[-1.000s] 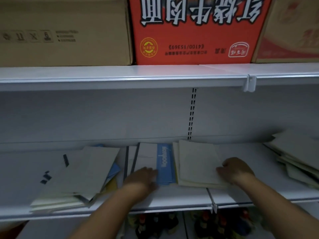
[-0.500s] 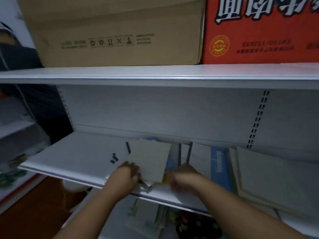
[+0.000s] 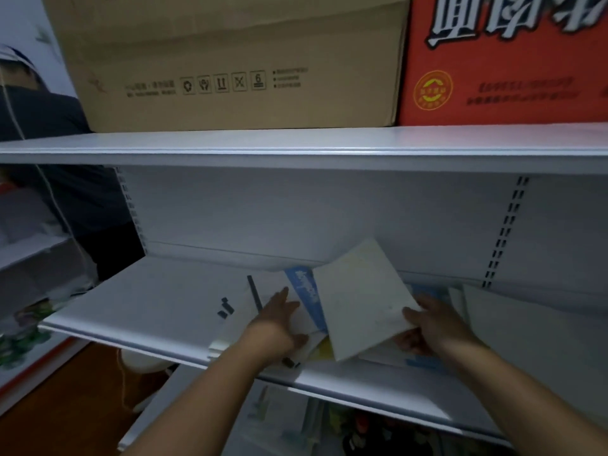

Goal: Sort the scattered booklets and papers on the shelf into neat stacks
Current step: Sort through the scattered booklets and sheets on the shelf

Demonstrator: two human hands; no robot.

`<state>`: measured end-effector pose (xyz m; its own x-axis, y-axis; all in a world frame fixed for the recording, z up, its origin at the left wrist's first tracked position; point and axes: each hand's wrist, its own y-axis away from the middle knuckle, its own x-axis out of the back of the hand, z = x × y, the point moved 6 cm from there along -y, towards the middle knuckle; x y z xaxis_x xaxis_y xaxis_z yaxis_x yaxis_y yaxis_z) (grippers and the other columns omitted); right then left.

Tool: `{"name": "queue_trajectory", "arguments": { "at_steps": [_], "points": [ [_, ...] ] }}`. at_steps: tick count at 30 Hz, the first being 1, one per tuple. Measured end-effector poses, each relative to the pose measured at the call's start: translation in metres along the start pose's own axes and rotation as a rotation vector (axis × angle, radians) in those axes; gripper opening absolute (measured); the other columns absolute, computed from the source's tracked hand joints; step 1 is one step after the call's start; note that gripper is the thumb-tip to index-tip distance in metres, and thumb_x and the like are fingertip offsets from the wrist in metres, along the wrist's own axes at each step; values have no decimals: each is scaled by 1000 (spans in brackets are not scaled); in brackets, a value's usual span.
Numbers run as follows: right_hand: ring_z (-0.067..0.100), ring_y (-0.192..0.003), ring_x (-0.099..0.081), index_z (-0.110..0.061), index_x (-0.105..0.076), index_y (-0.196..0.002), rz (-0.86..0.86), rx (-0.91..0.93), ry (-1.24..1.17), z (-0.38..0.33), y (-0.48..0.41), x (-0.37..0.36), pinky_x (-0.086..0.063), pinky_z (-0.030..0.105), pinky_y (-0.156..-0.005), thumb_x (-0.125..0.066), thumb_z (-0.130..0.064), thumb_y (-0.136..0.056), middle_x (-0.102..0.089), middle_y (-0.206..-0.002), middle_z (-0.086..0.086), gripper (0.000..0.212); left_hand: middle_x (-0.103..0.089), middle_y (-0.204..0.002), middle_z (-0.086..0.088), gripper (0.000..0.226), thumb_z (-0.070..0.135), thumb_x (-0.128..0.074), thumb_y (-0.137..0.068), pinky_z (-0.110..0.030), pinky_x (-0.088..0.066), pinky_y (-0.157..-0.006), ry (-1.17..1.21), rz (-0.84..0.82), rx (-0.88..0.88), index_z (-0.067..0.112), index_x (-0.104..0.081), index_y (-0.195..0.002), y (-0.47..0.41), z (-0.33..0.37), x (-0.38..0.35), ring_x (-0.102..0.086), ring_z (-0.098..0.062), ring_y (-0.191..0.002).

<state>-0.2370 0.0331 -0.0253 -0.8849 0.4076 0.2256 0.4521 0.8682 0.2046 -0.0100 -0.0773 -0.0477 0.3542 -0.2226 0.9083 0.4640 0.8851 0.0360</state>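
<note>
Cream-coloured booklet (image 3: 360, 301), flat on the pile half a second ago, now tilts up at five o'clock, pinched by the right hand (image 3: 434, 324); the left hand (image 3: 279, 320) presses the remaining papers (image 3: 243, 311) on the shelf (image 3: 131, 307), so sorting has begun.

Two hands were in, the left hand (image 3: 279, 327) and the right hand (image 3: 434, 327). Two cartons sat up top: one brown carton (image 3: 237, 60), one red carton (image 3: 506, 60). Two white shelves (image 3: 138, 301) showed. One pale booklet (image 3: 358, 297) was raised, one blue-spined booklet (image 3: 304, 291) under it; the remaining papers blurred past counting.
</note>
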Motion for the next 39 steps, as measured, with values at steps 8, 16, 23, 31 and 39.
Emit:
{"name": "queue_trajectory", "arguments": {
  "at_steps": [8, 16, 23, 31, 39],
  "points": [
    [12, -30, -53, -12, -56, -93, 193, -27, -124, 23, 15, 80, -40, 17, -36, -45, -10, -96, -64, -55, 12, 12, -37, -141, -4, 84, 67, -48, -77, -47, -26, -110, -326, -63, 35, 30, -17, -146, -19, 14, -41, -39, -25, -130],
    [10, -34, -54, -16, -56, -93, 337, -45, -235, 51, 35, 170, -37, 17, -37, -44, -13, -96, -65, -67, 15, 12, -45, -142, -3, 59, 39, -30, -84, -23, -36, -95, 181, 558, -309, 18, -47, -136, 9, 75, -3, -47, -17, -125],
    [30, -81, -62, 0, -62, -90, 435, -108, 548, 85, 45, 199, -45, 32, -69, -53, -34, -89, -65, -86, 18, 35, -16, -157, -1, 55, 44, -34, -97, -34, -14, -116, -254, -214, -359, 28, -18, -147, -23, 170, -104, -16, -21, -144],
    [19, -113, -53, -16, -50, -127, 298, -218, 1168, 58, 34, 186, -44, 27, -87, -30, -58, -91, -53, -130, 3, 59, -27, -153, 2, 56, 44, -52, -89, -27, -15, -116, 94, -20, -144, 24, -38, -140, -24, 93, -46, -21, -14, -142],
    [26, -118, -52, -10, -47, -131, 344, -98, 963, 3, 9, 120, -44, 31, -90, -44, -43, -91, -50, -136, 9, 52, -14, -158, -1, 151, 102, -18, -20, -34, -17, -117, -313, -147, -31, 23, -17, -148, 37, -33, -4, -14, -18, -144]
  ]
}}
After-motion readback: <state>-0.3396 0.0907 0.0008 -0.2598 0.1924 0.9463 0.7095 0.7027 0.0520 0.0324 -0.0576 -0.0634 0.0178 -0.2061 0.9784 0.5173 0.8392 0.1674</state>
